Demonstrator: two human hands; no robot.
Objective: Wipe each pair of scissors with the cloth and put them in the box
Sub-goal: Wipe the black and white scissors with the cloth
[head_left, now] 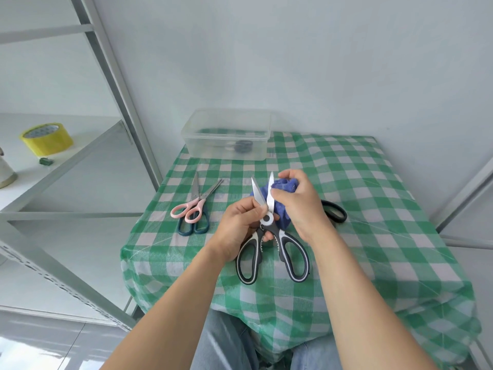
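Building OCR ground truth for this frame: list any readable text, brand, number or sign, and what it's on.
No text can be read in this frame.
Yellow tape roll: grey marks on its top face, too blurred to read.
Black-and-white scissors, pink scissors, blue cloth, clear box: no print shows.

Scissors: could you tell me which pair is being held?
The kitchen shears in the left hand; pink scissors, teal scissors and black scissors lie on the tablecloth.
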